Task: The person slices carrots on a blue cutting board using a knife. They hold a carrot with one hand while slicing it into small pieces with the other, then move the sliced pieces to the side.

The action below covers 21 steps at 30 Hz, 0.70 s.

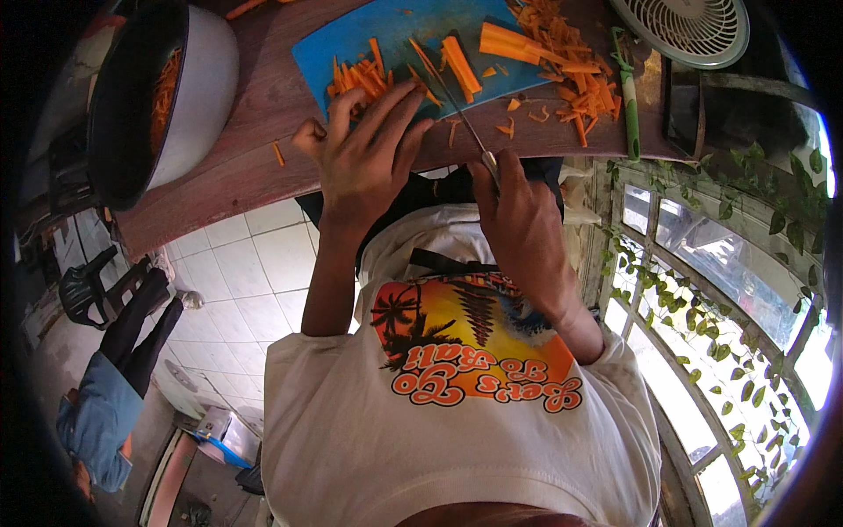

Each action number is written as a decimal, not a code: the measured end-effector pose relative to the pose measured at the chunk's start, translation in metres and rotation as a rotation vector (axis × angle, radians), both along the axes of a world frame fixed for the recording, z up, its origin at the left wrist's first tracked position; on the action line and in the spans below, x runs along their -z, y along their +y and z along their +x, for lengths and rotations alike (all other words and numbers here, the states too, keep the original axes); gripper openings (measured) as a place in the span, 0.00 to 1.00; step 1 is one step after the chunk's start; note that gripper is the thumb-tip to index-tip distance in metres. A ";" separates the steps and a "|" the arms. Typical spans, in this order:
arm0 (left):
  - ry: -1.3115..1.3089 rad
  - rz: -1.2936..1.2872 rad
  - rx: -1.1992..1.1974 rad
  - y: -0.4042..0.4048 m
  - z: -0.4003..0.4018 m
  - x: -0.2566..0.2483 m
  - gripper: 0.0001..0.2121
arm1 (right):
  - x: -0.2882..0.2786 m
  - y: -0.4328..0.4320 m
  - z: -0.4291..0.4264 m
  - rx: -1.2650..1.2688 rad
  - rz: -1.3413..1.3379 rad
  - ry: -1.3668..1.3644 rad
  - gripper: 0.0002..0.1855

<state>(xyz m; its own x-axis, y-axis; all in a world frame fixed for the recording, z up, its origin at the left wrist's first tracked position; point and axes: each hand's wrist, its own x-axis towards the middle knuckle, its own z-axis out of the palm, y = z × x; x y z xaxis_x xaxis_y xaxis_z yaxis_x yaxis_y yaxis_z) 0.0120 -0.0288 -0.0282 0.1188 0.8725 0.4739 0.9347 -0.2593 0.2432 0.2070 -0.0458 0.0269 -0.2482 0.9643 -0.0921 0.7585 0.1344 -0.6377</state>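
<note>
My right hand (523, 214) grips the handle of a kitchen knife (469, 125), its blade pointing away over a blue cutting board (395, 29). Left of the blade, my left hand (365, 151) is spread above a pile of carrot sticks (359, 76). Its fingertips are close to a thin carrot strip (425, 85) by the blade; whether they touch it I cannot tell. Just right of the knife lie cut carrot slices (462, 69). A larger carrot piece (507, 45) rests further right on the board, beside a heap of carrot peelings and scraps (586, 85).
A large pot (204, 99) with shredded carrot (164, 99) stands on the wooden table (263, 112) at left. At right are a green-handled tool, possibly a peeler (630, 112), and a round slotted plastic basket (685, 29). Another person (108, 408) is at the lower left.
</note>
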 end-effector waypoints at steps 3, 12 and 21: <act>-0.009 -0.032 0.008 -0.003 0.001 -0.003 0.16 | 0.001 0.000 0.000 -0.001 0.003 0.029 0.12; -0.036 -0.020 0.036 -0.006 -0.001 0.003 0.15 | -0.002 -0.003 0.001 -0.047 -0.045 0.088 0.11; 0.009 0.014 0.005 -0.004 -0.002 0.005 0.15 | -0.001 -0.004 0.002 -0.074 0.015 0.035 0.11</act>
<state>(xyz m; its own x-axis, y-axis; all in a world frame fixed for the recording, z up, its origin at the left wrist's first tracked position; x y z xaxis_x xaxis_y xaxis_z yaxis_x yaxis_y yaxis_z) 0.0101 -0.0331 -0.0334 0.1269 0.8652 0.4851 0.9356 -0.2669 0.2313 0.2091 -0.0496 0.0276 -0.3216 0.9444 -0.0677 0.7235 0.1990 -0.6610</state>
